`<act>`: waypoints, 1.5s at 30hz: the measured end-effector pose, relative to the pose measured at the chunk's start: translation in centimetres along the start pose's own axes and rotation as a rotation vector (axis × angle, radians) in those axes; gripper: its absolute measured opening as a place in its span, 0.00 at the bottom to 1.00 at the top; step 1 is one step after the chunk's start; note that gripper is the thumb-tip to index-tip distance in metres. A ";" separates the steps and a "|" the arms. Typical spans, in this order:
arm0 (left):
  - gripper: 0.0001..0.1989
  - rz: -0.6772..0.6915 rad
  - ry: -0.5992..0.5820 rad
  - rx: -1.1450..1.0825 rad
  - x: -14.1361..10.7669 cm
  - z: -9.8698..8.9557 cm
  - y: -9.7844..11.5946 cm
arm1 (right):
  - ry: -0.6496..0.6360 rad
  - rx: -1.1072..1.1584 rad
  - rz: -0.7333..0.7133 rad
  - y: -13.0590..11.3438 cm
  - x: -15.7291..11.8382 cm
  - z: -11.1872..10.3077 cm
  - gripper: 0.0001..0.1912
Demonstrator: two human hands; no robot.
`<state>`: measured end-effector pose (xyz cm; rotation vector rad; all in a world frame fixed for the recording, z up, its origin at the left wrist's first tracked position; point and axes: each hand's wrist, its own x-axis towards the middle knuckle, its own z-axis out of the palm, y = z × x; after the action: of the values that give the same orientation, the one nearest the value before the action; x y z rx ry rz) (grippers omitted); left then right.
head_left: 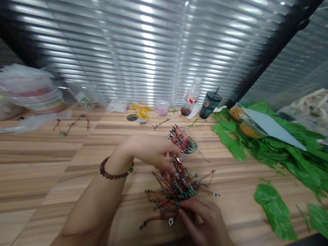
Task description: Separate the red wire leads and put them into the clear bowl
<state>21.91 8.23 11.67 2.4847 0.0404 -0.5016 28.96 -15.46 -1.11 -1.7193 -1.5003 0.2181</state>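
Note:
A tangled pile of red and black wires with small green circuit boards (185, 186) lies on the wooden table in front of me. From the left, my left hand (151, 150) arches over the pile's upper edge. Its thumb and fingers are curled but apart, right by some wire ends with small connectors. At the near side of the pile, my right hand (205, 218) pinches a wired green circuit board (178, 204) between thumb and index finger. One pair of wires with a small metal part (171, 222) lies just left of the right fingertips.
Behind the pile is a clear round dish (196, 150) of similar wired boards. A bottle (191, 95), a dark tumbler (210, 105) and a tub of pink bits (162, 108) stand farther back. Green plastic pieces (274, 208) spread across the right. Loose wires (73, 124) lie left.

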 end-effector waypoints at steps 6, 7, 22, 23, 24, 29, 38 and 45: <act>0.18 -0.040 0.003 0.009 -1.4 0.3 0.0 | 0.049 0.104 0.048 0.3 0.4 -0.4 0.04; 0.19 -0.062 0.030 0.012 -1.6 0.3 0.0 | 0.058 0.139 0.093 0.4 0.7 -0.6 0.04; 0.20 -0.096 0.495 -0.108 3.1 -0.8 -4.8 | 0.082 -0.140 0.096 7.9 10.9 -4.8 0.13; 0.19 -0.103 0.479 -0.079 3.4 -0.7 -5.2 | 0.087 -0.206 0.062 8.4 11.1 -4.6 0.12; 0.20 -0.115 0.450 -0.059 3.7 -0.6 -5.6 | 0.084 -0.255 0.040 8.7 11.2 -4.5 0.11; 0.17 -0.089 0.344 -0.051 3.9 -0.4 -6.6 | -0.078 -0.372 0.085 8.7 11.9 -4.9 0.11; 0.15 -0.029 0.332 -0.034 4.2 -0.2 -6.5 | -0.158 -0.394 0.106 8.1 12.6 -6.1 0.13; 0.14 -0.066 0.417 0.037 3.7 -0.5 -6.0 | -0.010 -0.216 -0.027 4.2 9.7 -5.9 0.11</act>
<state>24.66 13.13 7.44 2.5896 0.2803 -0.0028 38.35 -9.36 3.51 -1.8667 -1.6014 0.0515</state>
